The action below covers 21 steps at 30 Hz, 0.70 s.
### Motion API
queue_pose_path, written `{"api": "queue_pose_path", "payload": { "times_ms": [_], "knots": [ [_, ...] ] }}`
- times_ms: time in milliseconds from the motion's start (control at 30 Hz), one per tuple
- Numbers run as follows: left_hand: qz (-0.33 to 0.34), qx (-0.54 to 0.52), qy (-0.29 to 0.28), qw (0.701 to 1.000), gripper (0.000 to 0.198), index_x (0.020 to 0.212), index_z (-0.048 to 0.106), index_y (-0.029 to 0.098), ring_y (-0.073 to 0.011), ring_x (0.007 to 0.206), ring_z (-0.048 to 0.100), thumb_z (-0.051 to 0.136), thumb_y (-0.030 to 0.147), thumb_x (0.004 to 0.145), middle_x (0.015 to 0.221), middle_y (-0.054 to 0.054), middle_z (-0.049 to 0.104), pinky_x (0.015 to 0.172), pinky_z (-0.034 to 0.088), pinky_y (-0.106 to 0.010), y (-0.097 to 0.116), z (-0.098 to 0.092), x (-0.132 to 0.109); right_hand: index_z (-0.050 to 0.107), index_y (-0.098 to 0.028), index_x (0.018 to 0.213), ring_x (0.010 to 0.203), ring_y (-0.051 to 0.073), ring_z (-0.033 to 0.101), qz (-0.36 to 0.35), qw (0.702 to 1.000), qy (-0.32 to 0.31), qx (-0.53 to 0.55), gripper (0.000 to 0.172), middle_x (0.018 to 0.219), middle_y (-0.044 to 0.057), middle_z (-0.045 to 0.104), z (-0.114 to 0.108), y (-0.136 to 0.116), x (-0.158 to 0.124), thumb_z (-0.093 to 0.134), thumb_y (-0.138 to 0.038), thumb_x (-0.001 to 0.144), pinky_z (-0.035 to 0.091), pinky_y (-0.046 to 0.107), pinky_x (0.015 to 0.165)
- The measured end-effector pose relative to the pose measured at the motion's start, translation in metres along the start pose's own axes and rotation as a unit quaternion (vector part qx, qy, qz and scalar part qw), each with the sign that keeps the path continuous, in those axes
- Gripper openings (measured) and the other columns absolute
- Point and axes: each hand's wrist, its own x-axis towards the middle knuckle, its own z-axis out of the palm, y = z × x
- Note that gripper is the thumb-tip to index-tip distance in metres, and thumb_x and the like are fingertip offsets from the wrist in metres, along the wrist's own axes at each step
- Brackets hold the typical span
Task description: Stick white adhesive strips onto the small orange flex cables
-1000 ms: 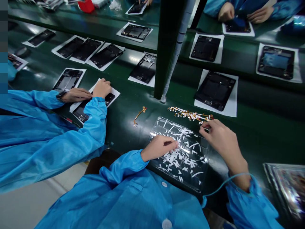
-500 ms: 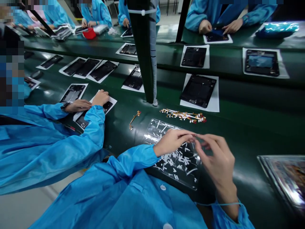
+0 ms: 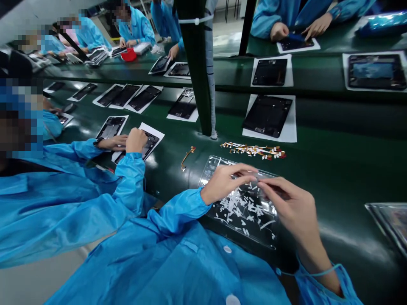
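My left hand (image 3: 227,181) and my right hand (image 3: 291,202) meet fingertip to fingertip above a clear plastic tray (image 3: 208,167). Both are closed in a pinch, and whatever sits between the fingers is too small to make out. Many small white strips (image 3: 237,203) lie scattered in the tray below. Just behind it is a pile of orange-and-white flex cables (image 3: 254,150). A single flex cable (image 3: 187,158) lies apart, to the left of the pile.
A dark green post (image 3: 199,72) rises from the green bench behind the cables. Tablet housings on white sheets, one a black housing (image 3: 267,116), line the bench. Clear trays (image 3: 389,220) stand at right. A co-worker's hands (image 3: 127,142) work close on my left; others sit opposite.
The whole view has shifted slightly. My right hand's fingers have drawn closer together into a pinch at my left fingertips. Across the bench, a person's hand now reaches a tablet housing.
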Motion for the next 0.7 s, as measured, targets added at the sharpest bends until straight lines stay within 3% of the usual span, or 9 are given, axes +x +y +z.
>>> {"api": "queue_pose_path", "payload": {
  "times_ms": [100, 200, 300, 533, 700],
  "knots": [
    [0.039, 0.019, 0.111, 0.993, 0.018, 0.105, 0.074, 0.018, -0.0122, 0.076, 0.073, 0.072, 0.028, 0.091, 0.087, -0.003, 0.078, 0.076, 0.061, -0.025, -0.005, 0.002, -0.009, 0.077, -0.025, 0.094, 0.063, 0.013, 0.065, 0.05, 0.997, 0.043, 0.037, 0.017, 0.077, 0.0, 0.072, 0.005, -0.002, -0.001, 0.073, -0.04, 0.088, 0.057, 0.027, 0.062],
    [0.116, 0.104, 0.162, 0.974, 0.01, 0.096, 0.076, 0.016, -0.0115, 0.075, 0.071, 0.073, 0.023, 0.09, 0.088, -0.004, 0.078, 0.075, 0.061, -0.025, -0.005, 0.006, -0.017, 0.076, -0.024, 0.092, 0.06, 0.014, 0.066, 0.089, 0.99, 0.075, 0.079, 0.018, 0.069, -0.001, 0.07, 0.012, -0.006, -0.002, 0.075, -0.04, 0.086, 0.057, 0.026, 0.06],
    [0.145, 0.149, 0.161, 0.965, 0.011, 0.098, 0.076, 0.016, -0.0117, 0.077, 0.072, 0.068, 0.021, 0.093, 0.092, -0.004, 0.079, 0.076, 0.062, -0.025, -0.004, 0.009, -0.021, 0.075, -0.024, 0.091, 0.059, 0.014, 0.067, 0.103, 0.987, 0.087, 0.091, 0.017, 0.068, -0.001, 0.07, 0.02, -0.011, -0.002, 0.077, -0.039, 0.085, 0.057, 0.026, 0.059],
    [0.081, 0.157, 0.152, 0.973, 0.016, 0.096, 0.075, 0.016, -0.0109, 0.074, 0.071, 0.064, 0.027, 0.096, 0.09, -0.004, 0.078, 0.076, 0.063, -0.026, -0.01, 0.004, -0.018, 0.075, -0.025, 0.095, 0.061, 0.014, 0.068, 0.104, 0.991, 0.046, 0.075, 0.016, 0.074, 0.0, 0.071, 0.03, -0.01, 0.002, 0.076, -0.038, 0.086, 0.059, 0.028, 0.061],
    [0.087, 0.15, 0.146, 0.974, 0.016, 0.095, 0.076, 0.014, -0.0103, 0.073, 0.07, 0.064, 0.025, 0.095, 0.089, -0.005, 0.078, 0.076, 0.062, -0.024, -0.012, 0.004, -0.017, 0.075, -0.026, 0.097, 0.063, 0.014, 0.067, 0.087, 0.993, 0.014, 0.075, 0.012, 0.074, -0.001, 0.07, 0.031, -0.007, 0.003, 0.074, -0.034, 0.088, 0.057, 0.027, 0.062]
  ]
}}
